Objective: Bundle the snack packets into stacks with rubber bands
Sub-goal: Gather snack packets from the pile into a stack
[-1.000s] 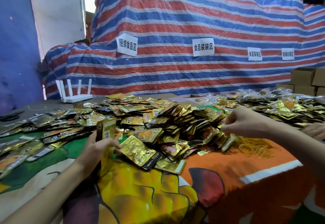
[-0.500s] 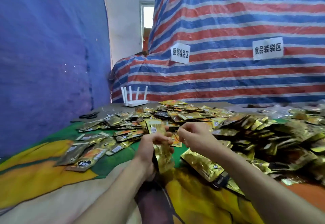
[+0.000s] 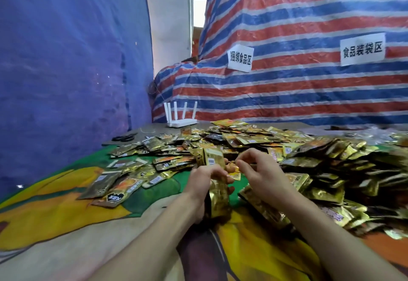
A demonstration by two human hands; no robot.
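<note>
- Two white paper signs are fixed to the striped tarp: the left sign reads "捆绑食品区", the right sign reads "食品装袋区".
- The left hand holds a stack of gold packets upright over the cloth that covers the counter, its grip curled round the stack's middle.
- A white barcode label shows near the stack's top, its print too small to read.
- The right hand is just beside the stack's top, its grip curled with thumb and forefinger close together; I cannot tell whether they pinch anything.
- Loose packets are heaped behind and to the right, their brand print blurred.
- A white router and black scissors lie at the far edge.
</note>
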